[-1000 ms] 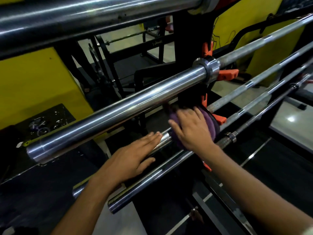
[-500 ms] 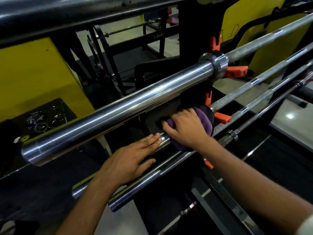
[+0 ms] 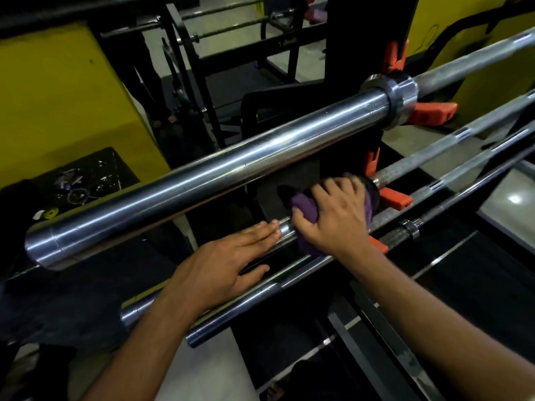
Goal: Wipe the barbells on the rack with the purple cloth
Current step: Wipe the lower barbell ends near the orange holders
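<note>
Purple cloth (image 3: 304,224) bunched around second barbell (image 3: 285,228) at frame centre, clenched by right hand (image 3: 337,217); left hand (image 3: 228,266), at seven o'clock from it, flat with straight fingers resting on same sleeve, under top barbell (image 3: 231,172).

A black rack (image 3: 344,68) carries the barbells on orange hooks (image 3: 431,112) set one below another on its upright. The top bar (image 3: 202,180) in view lies on the upper hook, its thick chrome sleeve reaching left past the upright, its collar (image 3: 401,101) just beside the hook. Below it a second bar (image 3: 434,157) rests on a lower hook (image 3: 395,199), its sleeve end showing at the lower left. Beside and below that lie two thinner bars: one chrome (image 3: 260,306), one dark with a small collar (image 3: 411,228) near another orange hook (image 3: 377,246). All the bars run parallel, slanting up to the right.
</note>
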The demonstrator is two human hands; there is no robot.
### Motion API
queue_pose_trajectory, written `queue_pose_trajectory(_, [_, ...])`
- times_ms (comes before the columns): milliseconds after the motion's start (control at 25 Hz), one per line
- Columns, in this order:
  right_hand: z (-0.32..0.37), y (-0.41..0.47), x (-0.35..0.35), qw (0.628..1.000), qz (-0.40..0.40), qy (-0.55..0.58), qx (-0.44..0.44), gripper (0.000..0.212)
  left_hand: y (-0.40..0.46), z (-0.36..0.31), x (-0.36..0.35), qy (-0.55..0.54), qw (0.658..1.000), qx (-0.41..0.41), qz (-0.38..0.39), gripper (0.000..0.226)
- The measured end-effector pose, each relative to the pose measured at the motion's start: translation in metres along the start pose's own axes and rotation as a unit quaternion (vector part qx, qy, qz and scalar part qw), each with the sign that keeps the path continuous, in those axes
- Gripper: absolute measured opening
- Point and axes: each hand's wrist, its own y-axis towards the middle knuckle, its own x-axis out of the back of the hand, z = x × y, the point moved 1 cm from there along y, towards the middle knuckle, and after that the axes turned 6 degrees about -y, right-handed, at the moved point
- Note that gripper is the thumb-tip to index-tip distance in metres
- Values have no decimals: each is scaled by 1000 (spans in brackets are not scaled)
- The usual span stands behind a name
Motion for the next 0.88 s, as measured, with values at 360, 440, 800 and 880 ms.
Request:
queue_pose_trajectory(360, [11,-16,-8,986,-86,139,-35,38,1,-2,-1,-17,1000,0,-25,56])
queue_pose_trajectory(440, [22,-25,-11,985,-63,156,24,41,0,-1,-2,-14,999,9,-44,53])
queue_pose_trajectory(800, [-2,-36,-8,972,-42,223,54,44,-1,-5,-1,-4,1000,10,-26,57])
queue_pose_trajectory(880, [-15,-61,1,933,-29,359,22,47,-3,-7,-2,8,1000,6,-25,56])
